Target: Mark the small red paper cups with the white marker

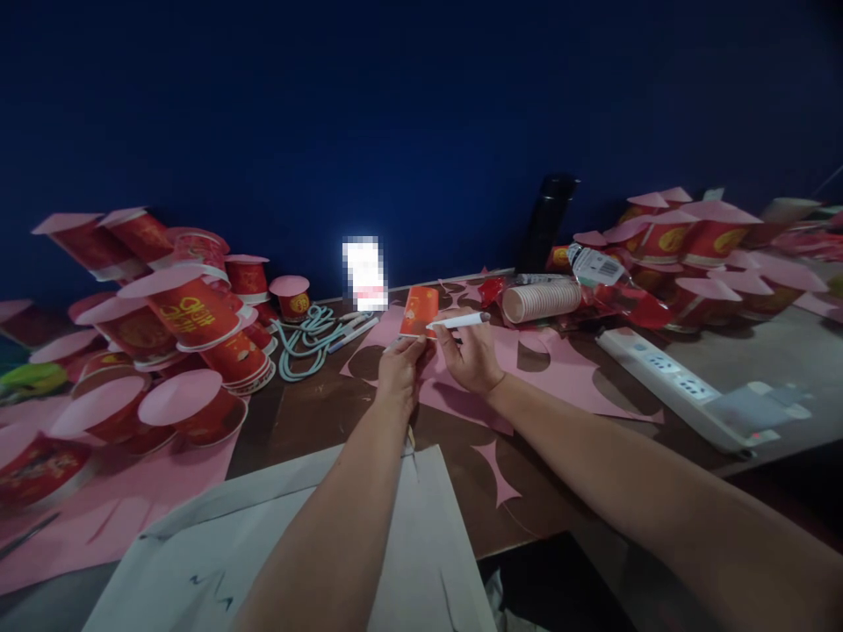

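A red paper cup (421, 304) with gold print is held upside down or tilted over the desk; I cannot tell which. My left hand (399, 373) is closed around its lower edge. In my right hand (475, 358) there is a white marker (461, 321), lying nearly level, with its left end close to the cup's side. Under both hands spreads a pink paper sheet (559, 373) with round holes cut from it. A small pink scrap (497, 472) lies nearer to me.
Red cups topped with pink paper discs (177, 303) are stacked at left, and more such cups (704, 233) stand at right. A cable (309, 347), a bright phone (365, 272), a row of nested cups (543, 303), a black bottle (548, 219) and a power strip (665, 377) surround the work area.
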Tool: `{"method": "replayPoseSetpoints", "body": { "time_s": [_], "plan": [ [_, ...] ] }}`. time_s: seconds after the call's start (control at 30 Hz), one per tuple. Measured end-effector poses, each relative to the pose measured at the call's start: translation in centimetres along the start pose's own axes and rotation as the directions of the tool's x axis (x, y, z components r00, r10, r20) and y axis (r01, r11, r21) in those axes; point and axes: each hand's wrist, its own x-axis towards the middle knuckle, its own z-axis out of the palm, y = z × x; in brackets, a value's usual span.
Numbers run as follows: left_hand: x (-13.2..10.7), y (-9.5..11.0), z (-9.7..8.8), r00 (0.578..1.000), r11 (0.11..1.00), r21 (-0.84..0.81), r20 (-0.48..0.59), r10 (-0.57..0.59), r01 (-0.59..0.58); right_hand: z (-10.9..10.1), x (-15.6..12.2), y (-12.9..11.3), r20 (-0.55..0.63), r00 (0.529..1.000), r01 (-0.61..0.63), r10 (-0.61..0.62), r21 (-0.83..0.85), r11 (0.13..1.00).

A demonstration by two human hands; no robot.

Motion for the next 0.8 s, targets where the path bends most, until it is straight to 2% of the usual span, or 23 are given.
{"method": "replayPoseSetpoints", "body": {
  "time_s": [0.3, 0.57, 0.8],
  "plan": [
    [0.13, -0.21, -0.15, 1.0, 1.0, 0.009, 0.024, 0.01, -0.01, 0.05, 0.09, 0.06, 0.028, 0.998, 0.049, -0.048, -0.037, 0.998],
    [0.29, -0.29, -0.19, 1.0, 1.0, 0.005, 0.017, 0.017, -0.017, -0.07, 0.06, -0.08, 0.034, 0.999, 0.002, -0.001, -0.041, 0.999],
    [0.3, -0.35, -0.22, 1.0, 1.0, 0.003, 0.004, 0.011, -0.011, -0.03, 0.08, 0.01, 0.038, 0.999, 0.015, -0.014, -0.041, 0.999]
  ]
}}
